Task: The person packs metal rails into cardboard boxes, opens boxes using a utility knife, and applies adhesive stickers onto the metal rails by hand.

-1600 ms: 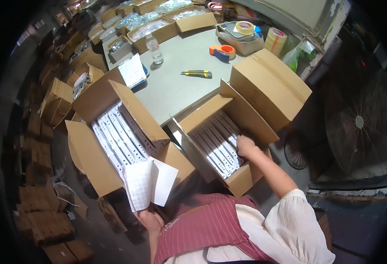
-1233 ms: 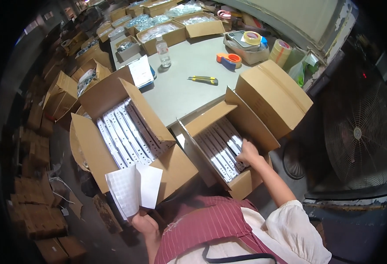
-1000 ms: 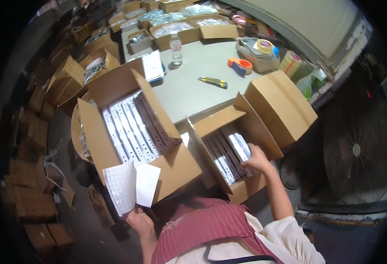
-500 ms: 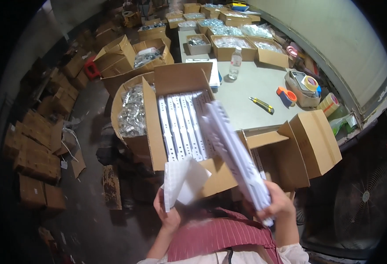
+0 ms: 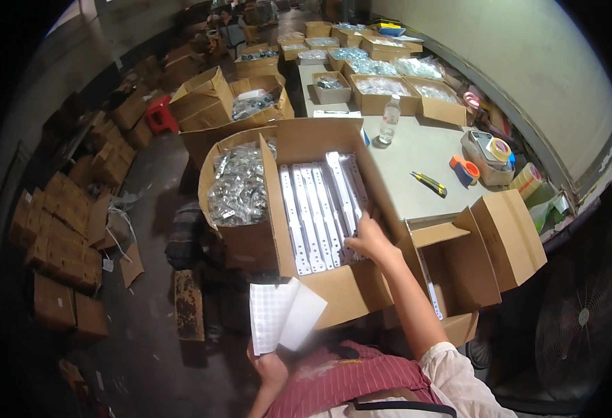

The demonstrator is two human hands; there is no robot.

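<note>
In my left hand (image 5: 269,366), low in front of me, is a folded white sheet of round stickers (image 5: 272,317), its fingers closed on the lower edge. My right hand (image 5: 374,240) reaches into an open cardboard box (image 5: 320,137), its fingers closed round the near end of a white drawer slide (image 5: 343,184). That slide sits a little higher than the row of drawer slides (image 5: 307,219) lying side by side in the box, with holes along their lengths. My fingertips are partly hidden against the slide.
Left of the box stands a carton of bagged metal parts (image 5: 239,184). On the table (image 5: 417,150) are a bottle (image 5: 389,120), a yellow-black utility knife (image 5: 428,184) and an orange tape dispenser (image 5: 465,170). Another open box (image 5: 459,265) stands at the right, a fan (image 5: 582,318) beyond it.
My right hand has moved forward from near my body into the box, bringing the drawer slides it held down onto the row. My left hand still holds the sticker sheet, slightly lower.
</note>
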